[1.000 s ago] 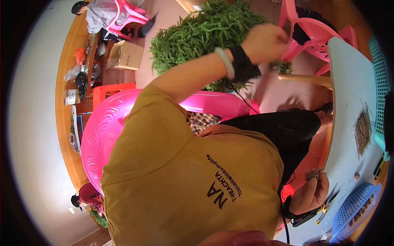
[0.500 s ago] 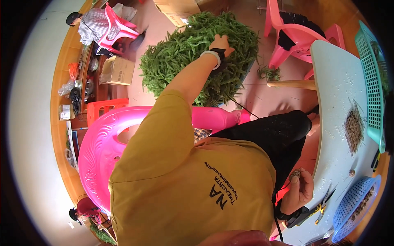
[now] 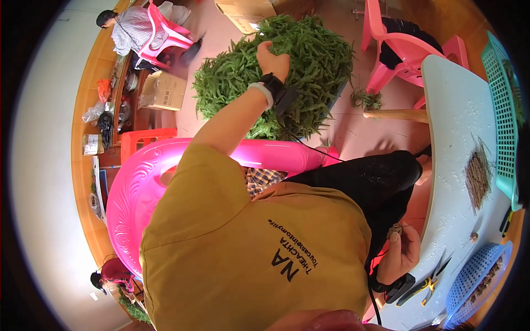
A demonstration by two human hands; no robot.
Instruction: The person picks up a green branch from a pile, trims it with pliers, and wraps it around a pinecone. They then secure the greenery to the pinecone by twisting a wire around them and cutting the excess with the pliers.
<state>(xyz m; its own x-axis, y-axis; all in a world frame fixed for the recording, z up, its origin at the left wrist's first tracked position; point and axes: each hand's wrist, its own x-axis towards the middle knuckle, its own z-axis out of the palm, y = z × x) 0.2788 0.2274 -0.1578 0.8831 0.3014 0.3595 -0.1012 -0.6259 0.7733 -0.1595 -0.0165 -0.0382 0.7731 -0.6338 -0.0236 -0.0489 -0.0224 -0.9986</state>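
My left hand reaches out over a big heap of green feathery artificial sprigs. Its thumb stands apart from the fingers, whose tips are partly lost among the greenery; no sprig shows clearly in its grasp. Low on the right, beside my thigh and the table edge, my right hand is closed. Between thumb and fingers it pinches a small brownish pine cone with thin wiry ends sticking out. A similar small brown cone lies on the table near that hand.
On the pale table lie a bundle of thin brown stems and yellow-black pliers. A blue basket of brown cones and a green basket line its far side. Pink chairs and cardboard boxes surround the heap. Another person sits upper left.
My left hand has moved left across the green heap, and its thumb now shows apart from the fingers. The right hand keeps its hold on the small cone, almost unmoved.
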